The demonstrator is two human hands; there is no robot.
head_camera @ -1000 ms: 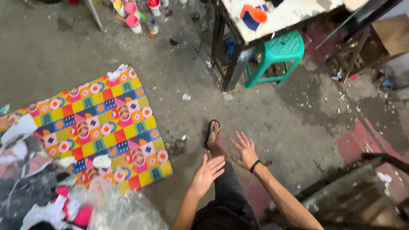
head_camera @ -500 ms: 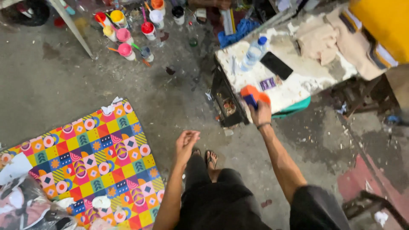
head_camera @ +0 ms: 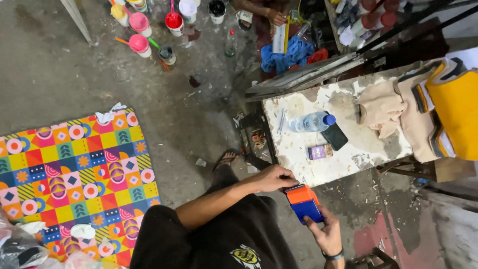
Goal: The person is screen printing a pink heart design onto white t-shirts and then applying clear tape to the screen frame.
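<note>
The right hand (head_camera: 326, 234) has its grip closed round the blue base of an orange-and-blue dispenser (head_camera: 302, 201) just off the table (head_camera: 298, 149) edge, long axis slanting toward the left hand (head_camera: 274, 178), whose fingers pinch its upper end

Change record. Orange-and-blue tape dispenser (head_camera: 303, 201): half a second ago your right hand (head_camera: 326, 234) held it up at the tabletop (head_camera: 298, 154) edge; now it sits low before your lap, cupped from below. Your left hand (head_camera: 273, 178), then open and empty over the floor, now grips its top end.
</note>
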